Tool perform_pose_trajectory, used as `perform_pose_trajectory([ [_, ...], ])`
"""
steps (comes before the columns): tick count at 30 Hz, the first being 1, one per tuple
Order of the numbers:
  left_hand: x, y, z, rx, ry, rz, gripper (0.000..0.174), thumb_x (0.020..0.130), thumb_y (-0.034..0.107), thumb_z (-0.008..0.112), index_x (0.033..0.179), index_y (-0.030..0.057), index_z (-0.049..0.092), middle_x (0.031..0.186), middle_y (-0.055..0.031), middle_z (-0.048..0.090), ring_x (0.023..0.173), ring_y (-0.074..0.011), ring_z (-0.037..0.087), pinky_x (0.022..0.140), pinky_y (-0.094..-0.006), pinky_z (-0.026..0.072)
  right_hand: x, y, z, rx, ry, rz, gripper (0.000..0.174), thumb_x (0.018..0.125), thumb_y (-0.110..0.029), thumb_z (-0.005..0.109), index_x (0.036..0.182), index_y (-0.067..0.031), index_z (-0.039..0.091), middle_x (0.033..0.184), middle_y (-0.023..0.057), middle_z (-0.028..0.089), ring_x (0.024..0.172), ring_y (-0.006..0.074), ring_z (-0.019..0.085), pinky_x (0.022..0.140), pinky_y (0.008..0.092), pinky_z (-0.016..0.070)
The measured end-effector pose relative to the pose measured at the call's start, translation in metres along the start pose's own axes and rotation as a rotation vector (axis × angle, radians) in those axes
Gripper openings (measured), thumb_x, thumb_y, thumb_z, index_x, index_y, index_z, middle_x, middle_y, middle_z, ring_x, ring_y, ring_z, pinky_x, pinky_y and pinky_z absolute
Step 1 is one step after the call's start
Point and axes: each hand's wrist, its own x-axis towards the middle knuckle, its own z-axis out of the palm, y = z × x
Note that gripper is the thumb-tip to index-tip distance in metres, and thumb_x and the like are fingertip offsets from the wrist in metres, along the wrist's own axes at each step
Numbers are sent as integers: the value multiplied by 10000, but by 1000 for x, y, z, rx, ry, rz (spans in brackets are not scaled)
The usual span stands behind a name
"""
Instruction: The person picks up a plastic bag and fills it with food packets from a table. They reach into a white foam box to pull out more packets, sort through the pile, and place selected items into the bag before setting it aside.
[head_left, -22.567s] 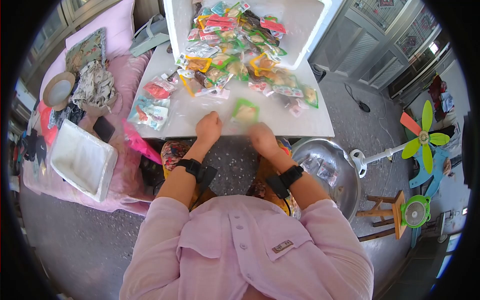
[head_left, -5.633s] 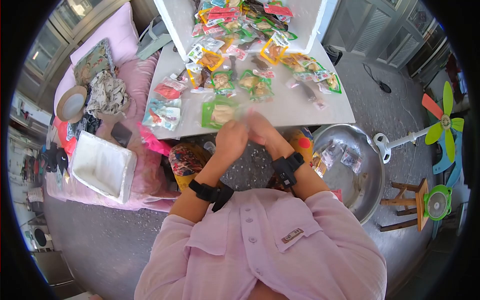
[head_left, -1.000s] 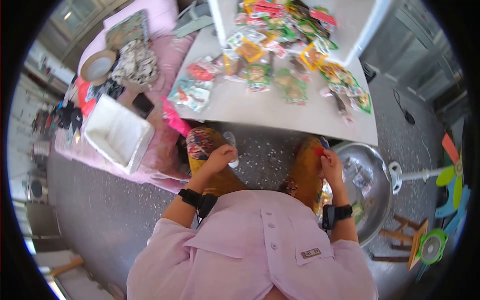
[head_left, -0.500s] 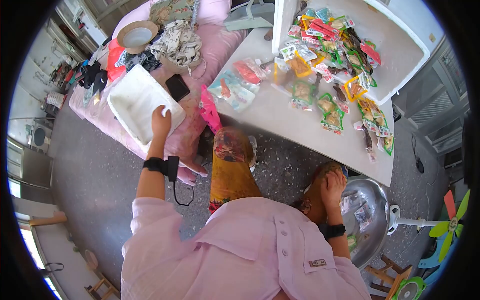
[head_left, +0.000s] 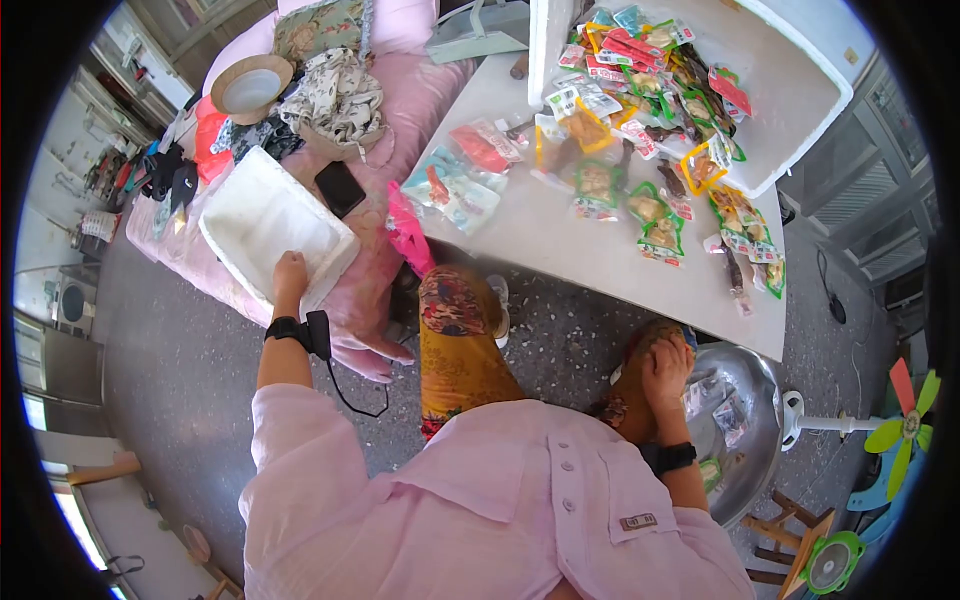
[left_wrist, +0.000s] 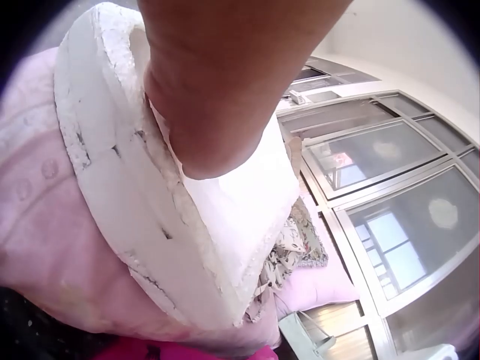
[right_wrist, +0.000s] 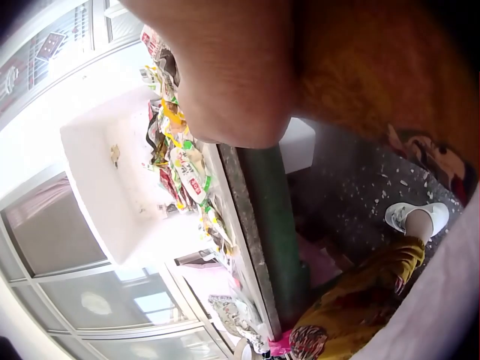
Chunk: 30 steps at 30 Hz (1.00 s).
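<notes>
On the pink bed lies a shallow white foam box lid [head_left: 235, 190], hollow side up. My left hand [head_left: 290, 275] is at its near rim with fingers curled over the edge; in the left wrist view the hand reaches over the rim of the foam box lid [left_wrist: 142, 202], and the fingertips are hidden. My right hand [head_left: 667, 372] rests on the right knee with relaxed fingers, holding nothing. Near it, below the table edge, a large metal basin [head_left: 745, 460] holds a few packets. Several sealed food packets [head_left: 655, 220] are spread on the white table [head_left: 560, 255].
A large white foam box [head_left: 800, 110] lies tipped on its side at the table's back, with many packets spilling from it. A black phone [head_left: 340, 189], straw hat [head_left: 252, 90] and clothes are on the bed. A pink plastic bag [head_left: 407, 235] hangs between bed and table.
Earlier both hands handled packets at the table, then parted. The left hand swung left to the foam lid, moving from inside it to its near rim. The right hand settled on the knee.
</notes>
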Motion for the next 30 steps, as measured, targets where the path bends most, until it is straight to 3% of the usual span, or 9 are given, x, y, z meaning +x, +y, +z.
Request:
perform_pose_trajectory([
  [6,1,-12,-7,26,157,61,262,782,205,375,817,-10,519,794,-241,540,779,-398,511,688,-442,401,1,0,2,-5,11,-14,127,643,-141,527,756,-83,530,877,52,555,976,247,457,857,412,274],
  [12,-4,4,-37,-23,343,-47,224,776,182,392,787,-4,517,786,-236,540,761,-389,513,666,-434,397,1,0,2,8,24,-19,131,636,-138,531,756,-86,529,868,46,556,969,238,461,849,412,282],
  [17,-19,54,-74,-404,467,151,179,766,162,465,777,-12,507,719,-181,536,664,-297,526,634,-354,406,2,-3,-6,37,41,19,138,631,-135,538,763,-97,530,854,41,557,972,220,460,844,415,288],
  [18,-26,69,-77,-457,446,196,158,778,139,470,775,-16,503,675,-126,522,622,-199,513,593,-293,403,4,-5,-9,50,58,14,135,634,-109,538,767,-89,528,847,52,557,936,224,481,822,399,316],
  [21,-80,137,-88,-700,308,411,131,803,130,471,734,19,479,590,-2,444,531,-61,410,487,-208,350,11,-9,-17,266,40,60,135,632,-63,532,766,-56,519,839,82,554,870,251,508,773,378,366],
  [22,-95,151,-82,-723,231,458,121,812,126,465,743,28,478,594,9,439,530,-58,404,490,-202,348,16,-9,-18,343,49,10,135,661,-41,536,794,-25,520,827,113,550,791,266,530,689,350,415],
  [25,-150,200,-73,-958,-119,517,101,809,90,459,727,39,488,634,10,440,550,-68,396,497,-206,340,26,-34,-23,660,-21,221,145,693,-58,546,830,-12,528,818,131,545,762,259,539,637,319,431],
  [27,-179,223,-52,-1141,-307,570,86,817,85,447,755,54,497,643,32,420,558,-49,367,490,-185,315,29,-39,-4,842,-75,210,155,730,-87,554,866,-17,529,820,114,553,748,219,549,616,282,436],
  [30,-211,250,-54,-1379,-862,375,97,822,93,426,840,35,501,750,-22,499,708,-113,478,645,-241,394,44,-70,-12,1394,-400,568,272,779,-187,526,1004,-48,460,888,67,547,807,175,534,671,285,433],
])
